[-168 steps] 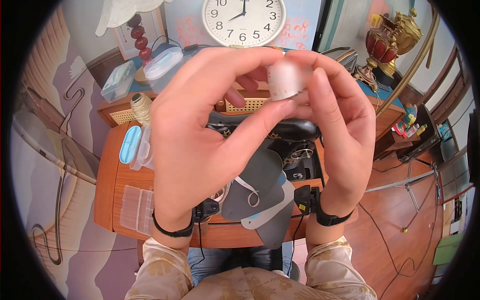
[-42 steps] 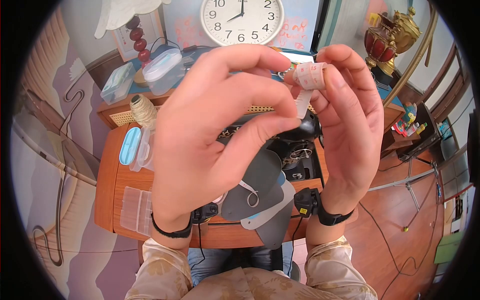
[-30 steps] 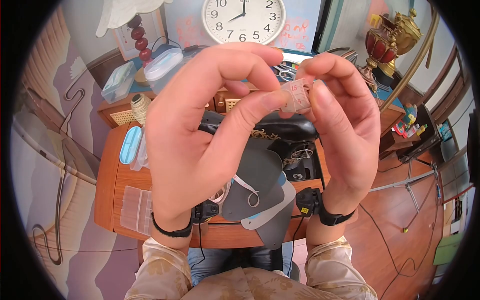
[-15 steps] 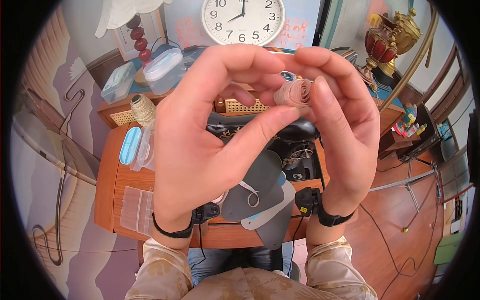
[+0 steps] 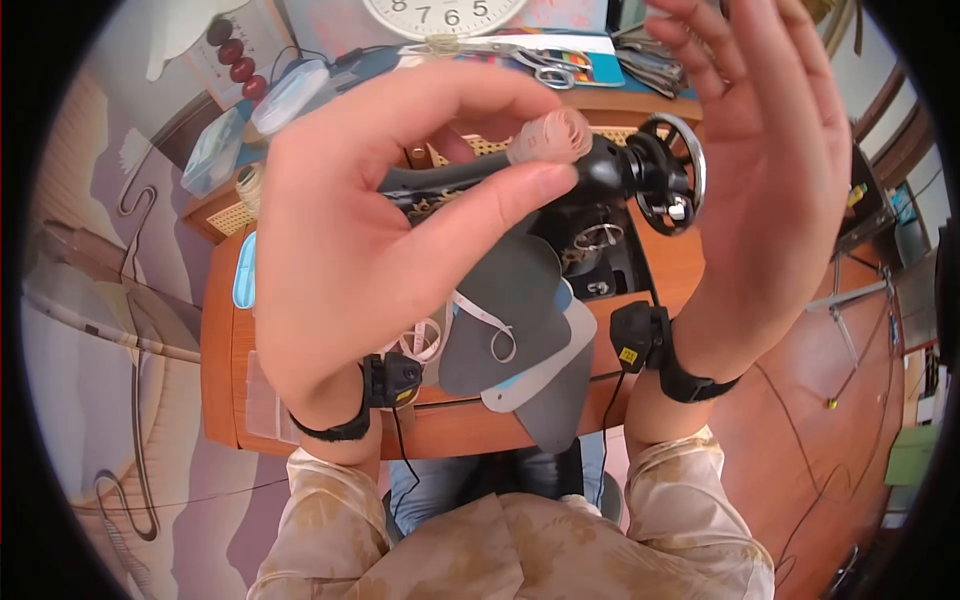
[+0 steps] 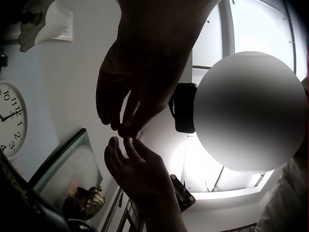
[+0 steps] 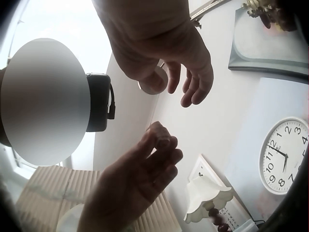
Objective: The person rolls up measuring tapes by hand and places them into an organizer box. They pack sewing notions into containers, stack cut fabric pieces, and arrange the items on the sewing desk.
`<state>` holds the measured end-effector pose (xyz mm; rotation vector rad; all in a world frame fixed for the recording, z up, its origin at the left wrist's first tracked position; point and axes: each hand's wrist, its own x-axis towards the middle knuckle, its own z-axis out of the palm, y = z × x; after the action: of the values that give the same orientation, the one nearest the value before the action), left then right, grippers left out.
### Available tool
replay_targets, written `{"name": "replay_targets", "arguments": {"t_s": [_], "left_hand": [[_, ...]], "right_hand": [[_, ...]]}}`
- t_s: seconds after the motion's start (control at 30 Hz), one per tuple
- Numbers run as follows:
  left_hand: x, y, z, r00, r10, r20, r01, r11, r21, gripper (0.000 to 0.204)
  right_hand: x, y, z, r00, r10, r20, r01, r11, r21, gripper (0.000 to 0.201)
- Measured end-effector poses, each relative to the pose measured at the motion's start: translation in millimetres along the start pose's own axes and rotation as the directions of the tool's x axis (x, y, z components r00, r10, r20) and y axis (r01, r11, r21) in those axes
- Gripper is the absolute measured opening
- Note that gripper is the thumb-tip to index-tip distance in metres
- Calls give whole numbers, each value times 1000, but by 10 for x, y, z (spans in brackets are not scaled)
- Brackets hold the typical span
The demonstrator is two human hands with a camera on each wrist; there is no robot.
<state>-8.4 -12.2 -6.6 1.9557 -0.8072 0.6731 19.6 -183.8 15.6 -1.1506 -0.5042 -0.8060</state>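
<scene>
Head view: I'm looking down on a wooden worktop (image 5: pixel 226 345) that carries a black sewing machine (image 5: pixel 603 180), with a dark grey sheet (image 5: pixel 525 285) in front of it. I see the left hand (image 5: pixel 340 240) pinching between thumb and fingers, while the right hand (image 5: pixel 770 170), fingers extended and holding nothing, stands apart from it. Smallest, I make out the rolled tape measure (image 5: pixel 550 138), raised above the machine in the left hand's pinch.

Head view: we find the clock (image 5: pixel 446 14) cropped at twelve o'clock; the left hand (image 5: pixel 335 235) partly hides tape roll (image 5: pixel 562 133) and sewing machine (image 5: pixel 600 172).
</scene>
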Motion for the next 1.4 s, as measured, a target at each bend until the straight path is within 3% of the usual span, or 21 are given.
{"name": "replay_targets", "arguments": {"t_s": [0.03, 0.13, 0.17, 0.23, 0.3, 0.4, 0.47, 0.8, 0.87, 0.97, 1.07, 1.13, 1.2, 1.3, 1.33, 1.4], "left_hand": [[14, -26, 34, 1000, 0, 18, 0, 1000, -5, 23], [25, -93, 177, 952, -21, 304, -10, 995, 101, 16], [21, -100, 225, 947, -29, 319, -3, 995, 102, 16], [-2, -112, 305, 839, -89, 537, -53, 968, 244, 18], [-130, -140, 400, 804, -107, 585, -82, 955, 286, 18], [-375, -299, 567, 724, -218, 655, 32, 958, 284, 17], [-526, -447, 673, 706, -326, 629, 61, 913, 404, 14], [-801, -813, 911, 709, -361, 605, 53, 883, 466, 19], [-805, -787, 863, 745, -315, 588, 15, 889, 458, 27], [-751, -610, 664, 748, -384, 541, 111, 876, 469, 35], [-799, -523, 347, 788, -379, 485, 126, 871, 475, 30], [-858, -413, 76, 803, -402, 439, 161, 856, 491, 27], [-939, -301, -190, 786, -506, 355, 258, 790, 556, 23], [-1135, -185, -524, 758, -602, 249, 370, 712, 596, 22], [-1194, -151, -610, 715, -665, 214, 449, 672, 590, 23], [-1358, -145, -725, 702, -685, 195, 463, 647, 606, 22]], "right_hand": [[-16, 0, -67, 1000, 4, -17, -4, 1000, -6, 37], [-82, -1, -210, 999, 24, -47, -25, 999, -27, 37], [-114, 2, -248, 998, 36, -56, -37, 999, -28, 37], [-100, 40, -394, 996, 61, -71, -62, 998, -22, 37], [-120, 57, -478, 994, 73, -86, -75, 997, -19, 36], [-165, 78, -580, 991, 88, -104, -91, 996, -22, 36], [-202, 78, -627, 989, 99, -105, -102, 995, -22, 36], [-213, 95, -735, 991, 117, -66, -119, 992, -32, 35], [-179, 116, -793, 991, 123, -51, -125, 992, -31, 34], [-242, 100, -737, 990, 137, -19, -138, 990, -24, 34], [-340, 93, -591, 986, 164, 26, -164, 986, -4, 34], [-268, 133, -781, 980, 187, 65, -189, 982, 26, 34], [-405, 143, -598, 974, 203, 103, -210, 976, 59, 33], [-431, 183, -763, 962, 223, 157, -241, 965, 103, 33], [-467, 181, -663, 958, 226, 173, -248, 962, 116, 33], [-482, 183, -747, 952, 228, 202, -258, 956, 137, 33]]}}
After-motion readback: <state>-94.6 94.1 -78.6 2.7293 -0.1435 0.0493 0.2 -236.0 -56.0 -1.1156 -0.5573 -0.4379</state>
